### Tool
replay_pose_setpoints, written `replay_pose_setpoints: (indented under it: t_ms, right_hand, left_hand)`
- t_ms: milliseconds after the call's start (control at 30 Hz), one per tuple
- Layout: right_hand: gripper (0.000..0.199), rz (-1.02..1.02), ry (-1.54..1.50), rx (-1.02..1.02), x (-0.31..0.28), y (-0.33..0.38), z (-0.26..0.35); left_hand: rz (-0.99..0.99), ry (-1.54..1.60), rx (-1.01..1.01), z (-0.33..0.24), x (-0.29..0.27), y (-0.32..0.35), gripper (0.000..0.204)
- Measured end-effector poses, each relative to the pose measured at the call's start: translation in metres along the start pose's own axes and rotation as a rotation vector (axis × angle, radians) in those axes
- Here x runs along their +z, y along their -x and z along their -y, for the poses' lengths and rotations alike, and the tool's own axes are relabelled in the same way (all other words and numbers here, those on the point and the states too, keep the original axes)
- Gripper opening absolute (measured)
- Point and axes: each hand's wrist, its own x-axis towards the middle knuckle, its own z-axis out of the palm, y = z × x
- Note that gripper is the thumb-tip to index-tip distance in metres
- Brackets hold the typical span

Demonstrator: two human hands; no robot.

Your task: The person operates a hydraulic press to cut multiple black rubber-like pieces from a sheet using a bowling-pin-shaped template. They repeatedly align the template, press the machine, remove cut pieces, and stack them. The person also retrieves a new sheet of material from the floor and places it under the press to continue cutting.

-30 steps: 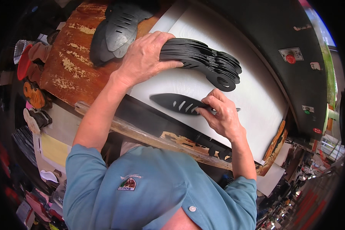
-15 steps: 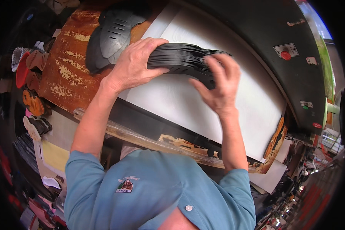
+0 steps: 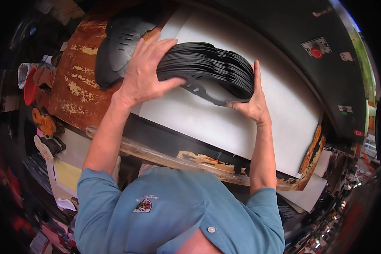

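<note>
A thick stack of thin black slotted cut-out pieces (image 3: 190,61) is held up between my two hands above a white board (image 3: 178,111). My left hand (image 3: 146,72) grips the stack's left end, thumb on the near side and fingers over the far side. At the right end, my right hand (image 3: 253,103) holds it with the thumb underneath on the near edge and a finger up along the outer side. One lower piece sags away from the rest, and its slots show. Left of my left hand lies another pile of black slotted pieces (image 3: 116,53).
The second pile rests on a worn orange-brown wooden bench top (image 3: 74,78). Beyond the board runs a dark machine beam (image 3: 283,38) with a red button (image 3: 316,52). A wooden rail (image 3: 156,155) borders the near side. A red dish (image 3: 30,86) stands at far left.
My right hand, raised and loose near the stack's right part before, has moved onto its right end and closed there. The stack now looks fanned and curved, with a lower piece hanging down.
</note>
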Motion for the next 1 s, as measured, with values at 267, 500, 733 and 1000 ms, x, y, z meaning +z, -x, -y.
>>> replay_pose_setpoints:
  t_ms: [267,500,733,1000]
  right_hand:
    - [0.099,-0.113,0.127,-0.048,-0.001,-0.016,-0.003]
    - [0.078,-0.199,0.149,-0.091,0.011,-0.018,-0.002]
    - [0.106,-0.022,0.506,-0.271,-0.003,-0.010,0.042]
    - [0.130,0.157,0.823,-0.362,0.038,-0.045,0.097]
  left_hand:
    - [0.105,0.111,-0.019,-0.002,-0.007,-0.008,0.074]
    - [0.074,0.086,-0.041,-0.009,-0.003,-0.003,0.079]
    - [0.047,-0.006,0.047,-0.014,-0.007,0.004,0.081]
    - [0.079,-0.070,0.040,-0.019,-0.010,0.006,0.087]
